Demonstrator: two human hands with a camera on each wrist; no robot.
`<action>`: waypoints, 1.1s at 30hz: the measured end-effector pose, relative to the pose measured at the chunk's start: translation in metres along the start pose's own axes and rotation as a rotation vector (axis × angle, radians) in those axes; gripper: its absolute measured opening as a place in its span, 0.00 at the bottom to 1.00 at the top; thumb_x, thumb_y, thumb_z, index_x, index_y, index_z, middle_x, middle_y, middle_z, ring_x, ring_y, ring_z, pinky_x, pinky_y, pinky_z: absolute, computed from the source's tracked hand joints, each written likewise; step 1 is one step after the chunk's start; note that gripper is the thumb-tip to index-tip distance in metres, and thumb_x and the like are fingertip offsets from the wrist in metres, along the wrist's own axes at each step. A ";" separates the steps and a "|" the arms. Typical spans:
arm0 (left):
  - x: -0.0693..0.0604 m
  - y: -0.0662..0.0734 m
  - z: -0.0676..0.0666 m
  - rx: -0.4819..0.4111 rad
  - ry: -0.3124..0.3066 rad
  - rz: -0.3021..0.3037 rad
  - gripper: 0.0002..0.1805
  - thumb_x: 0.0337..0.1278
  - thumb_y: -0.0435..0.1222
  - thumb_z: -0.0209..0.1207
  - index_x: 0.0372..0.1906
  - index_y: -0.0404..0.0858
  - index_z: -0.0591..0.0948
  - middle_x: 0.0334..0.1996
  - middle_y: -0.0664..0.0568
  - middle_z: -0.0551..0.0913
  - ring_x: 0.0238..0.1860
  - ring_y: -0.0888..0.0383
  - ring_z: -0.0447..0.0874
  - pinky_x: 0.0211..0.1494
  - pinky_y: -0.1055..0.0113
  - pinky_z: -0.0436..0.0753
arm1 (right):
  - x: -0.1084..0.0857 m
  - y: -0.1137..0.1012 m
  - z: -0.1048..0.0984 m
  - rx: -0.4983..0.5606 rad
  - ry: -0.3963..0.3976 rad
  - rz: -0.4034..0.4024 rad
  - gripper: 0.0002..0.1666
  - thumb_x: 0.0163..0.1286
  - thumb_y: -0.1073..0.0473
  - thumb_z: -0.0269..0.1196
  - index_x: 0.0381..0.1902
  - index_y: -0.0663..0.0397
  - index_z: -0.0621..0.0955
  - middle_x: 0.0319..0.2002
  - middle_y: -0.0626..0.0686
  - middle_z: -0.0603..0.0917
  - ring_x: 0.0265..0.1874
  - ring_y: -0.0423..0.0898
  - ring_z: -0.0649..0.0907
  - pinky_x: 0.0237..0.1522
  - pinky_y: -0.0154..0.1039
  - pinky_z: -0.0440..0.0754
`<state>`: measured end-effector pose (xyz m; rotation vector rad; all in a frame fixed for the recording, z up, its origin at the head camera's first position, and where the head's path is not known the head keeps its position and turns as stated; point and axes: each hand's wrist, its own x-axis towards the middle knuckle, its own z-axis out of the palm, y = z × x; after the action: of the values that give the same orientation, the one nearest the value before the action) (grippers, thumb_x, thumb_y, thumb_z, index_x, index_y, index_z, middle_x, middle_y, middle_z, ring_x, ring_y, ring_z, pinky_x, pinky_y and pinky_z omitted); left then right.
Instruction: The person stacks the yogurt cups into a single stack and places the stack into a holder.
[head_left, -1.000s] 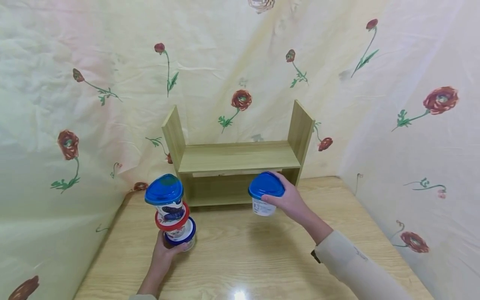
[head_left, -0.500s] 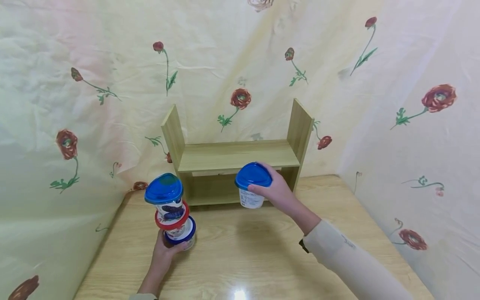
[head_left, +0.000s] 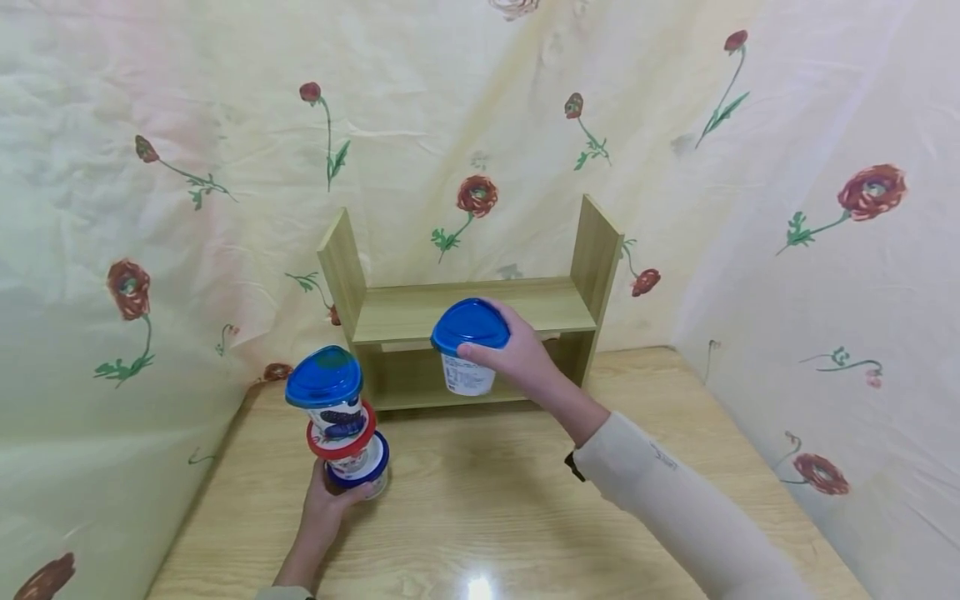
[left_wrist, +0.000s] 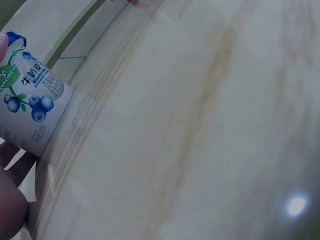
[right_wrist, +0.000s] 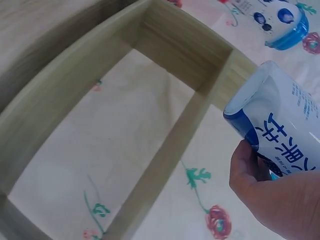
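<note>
At the left, three lidded tubs stand in a stack on the wooden table. The top tub has a bright blue rounded-triangle lid, the middle tub a red lid, the lowest a dark blue lid. My left hand grips the lowest tub, its thumb along the near side. In the left wrist view that tub shows printed blueberries. My right hand holds another blue-lidded tub upright in the air before the shelf. Printed characters cover this tub's side in the right wrist view.
A two-level wooden shelf stands at the back of the table, with upright side panels. Flower-printed cloth hangs behind and on both sides.
My right hand has carried its tub leftward and up, nearer the stack. My left hand and the stacked tubs stay about where they were.
</note>
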<state>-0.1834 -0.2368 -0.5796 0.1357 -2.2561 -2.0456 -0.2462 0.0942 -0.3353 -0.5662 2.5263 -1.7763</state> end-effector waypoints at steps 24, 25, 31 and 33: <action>-0.001 0.000 0.001 0.007 0.005 -0.008 0.57 0.51 0.36 0.74 0.79 0.39 0.49 0.74 0.37 0.60 0.74 0.37 0.57 0.76 0.39 0.55 | 0.028 -0.051 0.039 -0.009 0.000 -0.002 0.51 0.63 0.39 0.70 0.78 0.41 0.60 0.71 0.55 0.69 0.66 0.61 0.72 0.59 0.61 0.78; 0.000 0.001 0.001 0.009 0.006 -0.006 0.57 0.51 0.37 0.74 0.79 0.39 0.49 0.74 0.37 0.60 0.74 0.37 0.58 0.76 0.39 0.55 | 0.028 -0.054 0.041 -0.006 -0.002 -0.004 0.51 0.63 0.40 0.70 0.78 0.41 0.60 0.71 0.55 0.69 0.66 0.60 0.72 0.59 0.61 0.78; 0.000 0.001 0.002 0.005 0.009 0.005 0.56 0.51 0.35 0.74 0.78 0.39 0.49 0.73 0.37 0.61 0.73 0.37 0.58 0.76 0.39 0.55 | 0.032 -0.066 0.051 0.008 -0.021 -0.043 0.50 0.64 0.42 0.70 0.78 0.43 0.60 0.70 0.56 0.70 0.66 0.60 0.73 0.59 0.59 0.79; 0.000 0.001 0.002 0.002 0.008 0.007 0.56 0.52 0.35 0.74 0.78 0.39 0.49 0.73 0.37 0.61 0.73 0.38 0.59 0.76 0.40 0.56 | 0.033 -0.068 0.054 0.005 -0.024 -0.052 0.50 0.64 0.41 0.70 0.78 0.43 0.60 0.70 0.56 0.70 0.65 0.59 0.73 0.58 0.59 0.79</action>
<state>-0.1834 -0.2344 -0.5789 0.1363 -2.2511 -2.0358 -0.2464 0.0154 -0.2867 -0.6544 2.5137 -1.7795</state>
